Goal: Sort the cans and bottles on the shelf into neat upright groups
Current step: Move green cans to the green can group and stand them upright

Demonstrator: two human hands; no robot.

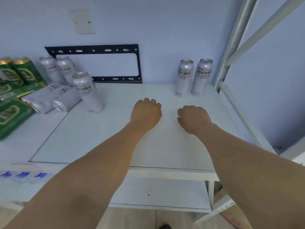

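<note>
Two tall silver aluminium cans (193,77) stand upright far right on white shelf (99,138); my left hand (146,113) and right hand (194,118) curled, holding nothing.

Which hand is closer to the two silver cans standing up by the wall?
The right hand, just in front of the two upright silver cans. The left hand is farther off to their left.

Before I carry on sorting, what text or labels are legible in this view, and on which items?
"小麦", large Chinese label print only partly legible, on the two upright silver aluminium cans at the right.
Same label on the upright silver can at the left: blurred.
Green cans with gold emblem: unreadable.
Blue marks on the clear plastic wrap: unreadable.
</note>
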